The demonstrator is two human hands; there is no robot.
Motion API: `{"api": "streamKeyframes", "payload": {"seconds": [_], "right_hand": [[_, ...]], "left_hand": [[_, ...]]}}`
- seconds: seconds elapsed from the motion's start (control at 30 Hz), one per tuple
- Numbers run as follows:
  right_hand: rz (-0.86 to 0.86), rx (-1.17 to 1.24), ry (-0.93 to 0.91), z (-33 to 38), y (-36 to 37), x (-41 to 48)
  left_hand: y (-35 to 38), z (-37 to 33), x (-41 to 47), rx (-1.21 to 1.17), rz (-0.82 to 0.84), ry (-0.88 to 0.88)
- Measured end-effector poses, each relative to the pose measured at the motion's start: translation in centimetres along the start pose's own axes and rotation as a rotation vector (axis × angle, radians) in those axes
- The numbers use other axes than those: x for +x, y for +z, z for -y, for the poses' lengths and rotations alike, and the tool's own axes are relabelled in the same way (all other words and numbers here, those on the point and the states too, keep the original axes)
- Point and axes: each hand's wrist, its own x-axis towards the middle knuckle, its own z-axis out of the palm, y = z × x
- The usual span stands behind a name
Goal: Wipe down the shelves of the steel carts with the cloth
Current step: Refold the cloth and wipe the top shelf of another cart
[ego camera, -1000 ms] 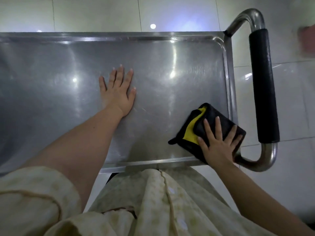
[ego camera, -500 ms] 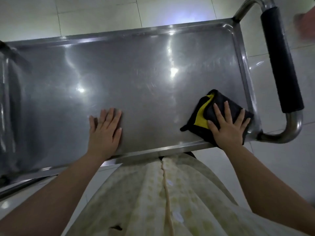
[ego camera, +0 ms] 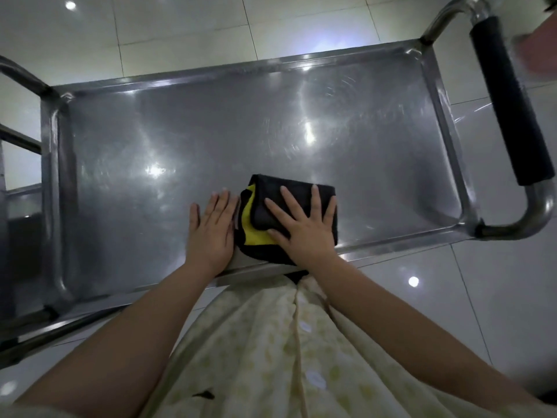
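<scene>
- Across the shelf (ego camera: 211,131), smooth glossy steel with a raised rim, the cloth (ego camera: 297,188) has slid from the near right corner to the middle of the near edge.
- Cloth: folded plush, black over yellow. Lying right at the rim, it could bunch or slip off.
- Right hand (ego camera: 304,233) presses it flat, fingers spread; left hand (ego camera: 212,230) lies flat on the steel just beside it.

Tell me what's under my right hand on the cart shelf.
The folded black and yellow cloth lies under the right hand, pressed flat on the steel shelf near the front rim. The cloth's middle and the steel beneath are covered from view.
</scene>
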Motion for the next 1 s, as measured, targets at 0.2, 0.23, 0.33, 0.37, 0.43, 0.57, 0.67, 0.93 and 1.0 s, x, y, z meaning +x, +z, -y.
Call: {"api": "streamKeyframes", "payload": {"seconds": [0.2, 0.23, 0.33, 0.37, 0.43, 0.57, 0.67, 0.93, 1.0], "right_hand": [[0.105, 0.037, 0.262, -10.8, -1.2, -3.4], [0.139, 0.063, 0.251, -12.3, -1.6, -3.8], [0.146, 0.160, 0.207, -15.2, -3.2, -3.8], [0.071, 0.194, 0.254, -15.9, -3.6, -3.6], [-0.074, 0.301, 0.445, -16.9, -4.3, -3.0], [0.028, 0.462, 0.614, -16.8, -5.0, -2.8], [-0.079, 0.551, 0.553, -16.0, -4.9, -4.1], [-0.093, 0.709, 0.448, -17.1, -6.4, -6.4], [-0.083, 0.653, 0.363, -17.4, -7.1, -7.1]], "left_hand": [[0.2, -1.1, 0.1, -0.021, -0.035, -0.022], [0.1, -1.5, 0.3, -0.054, -0.060, -0.046], [-0.7, -4.1, 1.7, -0.157, -0.124, -0.071], [-1.0, -5.4, 2.4, -0.208, -0.128, -0.038], [-1.3, -8.6, 4.0, -0.304, -0.090, 0.066], [-0.4, -16.0, 7.1, -0.248, 0.121, 0.196], [0.4, -20.3, 8.9, -0.033, 0.226, 0.255], [1.4, -24.4, 9.3, 0.259, 0.148, 0.095], [1.4, -24.2, 7.8, 0.296, 0.011, 0.065]]}}
